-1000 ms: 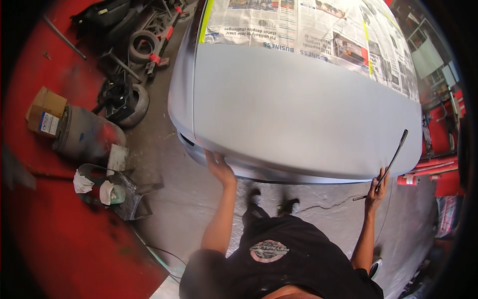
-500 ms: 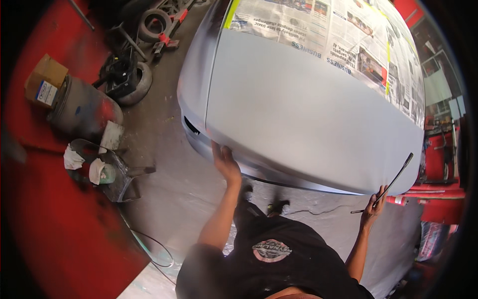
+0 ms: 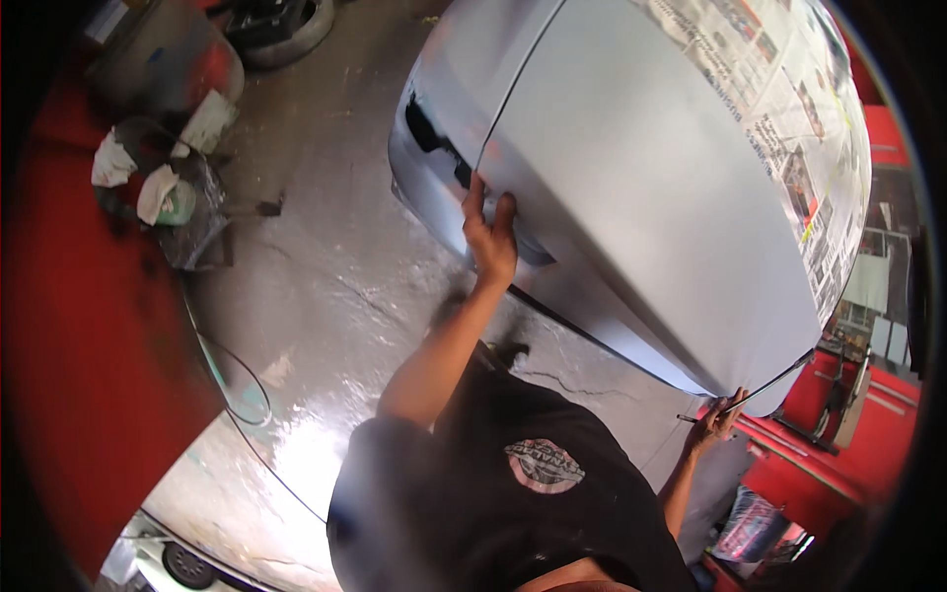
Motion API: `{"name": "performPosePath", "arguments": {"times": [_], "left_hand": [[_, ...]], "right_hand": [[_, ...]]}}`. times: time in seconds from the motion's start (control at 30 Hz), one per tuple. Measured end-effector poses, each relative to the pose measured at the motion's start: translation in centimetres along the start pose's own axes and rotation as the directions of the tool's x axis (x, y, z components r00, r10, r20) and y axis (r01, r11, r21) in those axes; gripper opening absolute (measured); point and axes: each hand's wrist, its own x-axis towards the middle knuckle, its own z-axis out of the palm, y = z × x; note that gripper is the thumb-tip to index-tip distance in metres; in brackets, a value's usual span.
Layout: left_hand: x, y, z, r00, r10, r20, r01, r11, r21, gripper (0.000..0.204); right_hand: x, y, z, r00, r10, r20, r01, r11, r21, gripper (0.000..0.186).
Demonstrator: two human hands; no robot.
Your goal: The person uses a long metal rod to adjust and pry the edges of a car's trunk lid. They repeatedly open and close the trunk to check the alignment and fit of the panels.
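Observation:
A broad light-grey car panel point(image 3: 651, 197), a hood or trunk lid, slopes toward me. My left hand point(image 3: 491, 237) is at its near left corner, thumb and fingers apart against the edge; the fingertips are partly hard to make out. Just beyond that hand is a dark lamp opening point(image 3: 429, 128). Below the lid's edge runs the grey bumper point(image 3: 612, 321). At the near right corner, my right hand point(image 3: 718, 422) is closed around a thin dark rod point(image 3: 779, 377), its fingers close to the panel's edge.
Newspaper sheets point(image 3: 789, 128) cover the car beyond the panel. To the left stand a grimy drum point(image 3: 168, 59) and a dark chair point(image 3: 197, 232) bearing a green container point(image 3: 178, 204). A hose point(image 3: 261, 395) lies on the floor. Red cabinets point(image 3: 878, 424) line the right.
The view has turned and shifted, so the car appears rotated. Both hands remain near the lid's two near corners, and the rod is still in my right hand.

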Motion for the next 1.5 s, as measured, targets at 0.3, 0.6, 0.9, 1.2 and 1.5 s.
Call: {"name": "performPosePath", "arguments": {"times": [0.3,0.6,0.9,1.2,1.5], "left_hand": [[0.1,0.6,-0.6,0.996,-0.087,-0.033,0.087,0.996,0.014,0.066],[0.1,0.5,-0.7,0.998,-0.016,-0.059,0.014,0.999,-0.03,0.069],[-0.1,1.5,-0.2,0.993,-0.105,-0.047,0.098,0.986,-0.134,0.068],[0.2,-0.7,-0.5,0.999,-0.008,-0.033,0.006,0.999,-0.043,0.062],[-9.0,11.3,6.2,0.659,0.574,0.486,-0.657,0.754,0.001,0.045]], "right_hand": [[-0.4,0.2,-0.4,0.996,0.067,0.059,-0.065,0.997,-0.03,0.058],[-0.5,1.4,-0.3,0.993,0.097,0.068,-0.096,0.995,-0.018,0.062],[-0.5,-1.7,0.1,0.99,0.136,0.036,-0.133,0.988,-0.08,0.058],[-1.4,2.1,0.2,0.995,0.096,-0.027,-0.097,0.995,-0.036,0.053],[0.0,1.9,0.8,0.974,0.119,-0.195,-0.121,0.993,0.005,0.047]]}}
